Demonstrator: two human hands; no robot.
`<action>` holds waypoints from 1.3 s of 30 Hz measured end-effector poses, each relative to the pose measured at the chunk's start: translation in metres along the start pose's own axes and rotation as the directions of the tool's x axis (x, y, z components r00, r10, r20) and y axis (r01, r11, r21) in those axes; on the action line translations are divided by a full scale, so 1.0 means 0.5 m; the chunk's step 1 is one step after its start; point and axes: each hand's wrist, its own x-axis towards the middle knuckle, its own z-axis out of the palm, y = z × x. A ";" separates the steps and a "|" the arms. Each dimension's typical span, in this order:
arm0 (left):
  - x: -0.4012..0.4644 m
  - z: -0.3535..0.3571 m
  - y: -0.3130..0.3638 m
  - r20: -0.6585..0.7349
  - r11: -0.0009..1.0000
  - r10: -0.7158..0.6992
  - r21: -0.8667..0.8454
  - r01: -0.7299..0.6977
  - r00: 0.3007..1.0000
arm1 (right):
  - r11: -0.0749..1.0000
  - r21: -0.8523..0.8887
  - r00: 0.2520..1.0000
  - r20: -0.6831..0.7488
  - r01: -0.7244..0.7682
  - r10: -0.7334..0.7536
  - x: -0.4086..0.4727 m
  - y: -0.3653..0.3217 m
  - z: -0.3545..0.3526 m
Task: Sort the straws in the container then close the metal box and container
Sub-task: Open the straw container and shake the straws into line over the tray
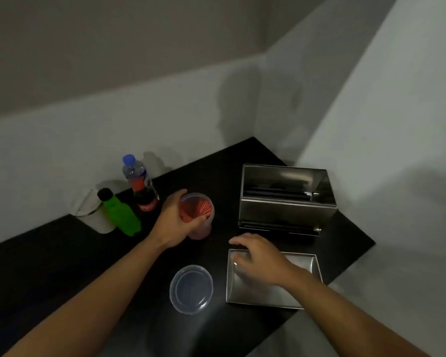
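A clear plastic container [200, 222] filled with red straws [198, 207] stands upright on the black table [62, 266]. My left hand [173, 222] is wrapped around its left side. The container's round clear lid [191, 289] lies flat nearer to me. An open metal box [286, 199] stands at the right, with dark straws lying inside. Its metal lid [301, 264] lies upturned in front of it. My right hand [258, 258] rests over the lid's left part, fingers spread; whether it grips the lid is unclear.
At the back left stand a blue-capped water bottle [134, 168], a dark cola bottle [144, 199], a green bottle [121, 215] and a white cup [90, 210]. White walls close the table's back and right. The table edge runs diagonally at the right.
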 end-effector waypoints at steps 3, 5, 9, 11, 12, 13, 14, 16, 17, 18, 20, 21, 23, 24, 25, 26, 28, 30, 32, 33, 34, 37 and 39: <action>-0.007 0.010 -0.020 0.046 0.997 -0.039 -0.065 0.042 0.998 | 0.992 -0.108 0.997 0.043 0.063 -0.059 0.004 -0.003 0.039; -0.013 0.019 -0.034 0.083 0.993 -0.048 -0.107 0.057 0.995 | 0.988 -0.137 0.995 0.073 0.073 -0.064 0.003 -0.005 0.065; -0.011 0.030 -0.049 0.081 0.983 -0.095 -0.150 0.106 0.992 | 0.985 -0.160 0.997 0.046 0.060 -0.054 -0.007 0.005 0.093; -0.008 0.035 -0.055 0.081 0.977 -0.105 -0.179 0.118 0.991 | 0.986 -0.153 0.997 0.029 0.069 -0.065 -0.014 0.010 0.103; -0.008 0.037 -0.057 0.080 0.975 -0.103 -0.190 0.116 0.992 | 0.986 -0.146 0.997 0.025 0.075 -0.072 -0.016 0.013 0.107; -0.006 0.038 -0.059 0.073 0.973 -0.093 -0.205 0.106 0.993 | 0.987 -0.143 0.997 0.022 0.074 -0.072 -0.017 0.017 0.108; -0.006 0.039 -0.061 0.065 0.972 -0.082 -0.217 0.095 0.994 | 0.987 -0.142 0.997 0.022 0.073 -0.070 -0.018 0.019 0.109; -0.007 0.038 -0.059 0.041 0.969 -0.061 -0.239 0.069 0.997 | 0.986 -0.151 0.997 0.016 0.071 -0.070 -0.015 0.021 0.111; -0.008 0.036 -0.059 0.033 0.965 -0.061 -0.255 0.068 0.998 | 0.983 -0.163 0.997 0.017 0.080 -0.079 -0.012 0.018 0.114; -0.010 0.032 -0.057 0.024 0.960 -0.055 -0.274 0.060 0.998 | 0.981 -0.174 0.996 0.022 0.089 -0.086 -0.010 0.014 0.115; -0.014 0.019 -0.048 -0.004 0.953 -0.027 -0.302 0.025 1.000 | 0.973 -0.197 0.993 0.030 0.117 -0.114 -0.002 0.004 0.116; -0.018 0.011 -0.044 -0.015 0.951 -0.014 -0.310 0.008 1.000 | 0.967 -0.217 0.991 0.041 0.132 -0.126 0.003 -0.003 0.118; -0.026 -0.010 -0.037 -0.034 0.950 0.021 -0.312 -0.031 0.999 | 0.956 -0.260 0.990 0.064 0.138 -0.126 0.015 -0.016 0.124; -0.032 -0.020 -0.033 -0.045 0.950 0.038 -0.308 -0.050 0.998 | 0.948 -0.291 0.991 0.077 0.130 -0.113 0.023 -0.024 0.128; -0.038 -0.029 -0.030 -0.055 0.951 0.050 -0.303 -0.064 0.997 | 0.936 -0.333 0.992 0.089 0.117 -0.093 0.032 -0.033 0.134; -0.044 -0.037 -0.028 -0.065 0.951 0.060 -0.299 -0.077 0.996 | 0.921 -0.377 0.993 0.098 0.100 -0.067 0.042 -0.042 0.141; -0.057 -0.047 -0.027 -0.077 0.948 0.068 -0.306 -0.088 0.995 | 0.891 -0.449 0.994 0.113 0.061 -0.011 0.058 -0.058 0.156; -0.072 -0.051 -0.028 -0.080 0.943 0.049 -0.326 -0.073 0.996 | 0.870 -0.492 0.992 0.120 0.032 0.032 0.067 -0.068 0.172; -0.088 -0.053 -0.030 -0.079 0.935 0.027 -0.349 -0.053 0.996 | 0.849 -0.527 0.991 0.124 0.020 0.053 0.068 -0.072 0.185; -0.095 -0.054 -0.030 -0.082 0.932 0.018 -0.360 -0.047 0.996 | 0.840 -0.543 0.990 0.124 0.017 0.060 0.066 -0.074 0.189; -0.101 -0.055 -0.030 -0.084 0.927 0.010 -0.372 -0.041 0.996 | 0.832 -0.555 0.990 0.122 0.013 0.065 0.064 -0.076 0.191; -0.113 -0.057 -0.030 -0.080 0.907 0.007 -0.418 -0.040 0.997 | 0.847 -0.531 0.995 0.077 -0.011 0.061 0.058 -0.078 0.184; -0.118 -0.056 -0.031 -0.087 0.893 -0.002 -0.449 -0.038 0.996 | 0.892 -0.451 0.999 0.021 -0.026 0.040 0.052 -0.085 0.168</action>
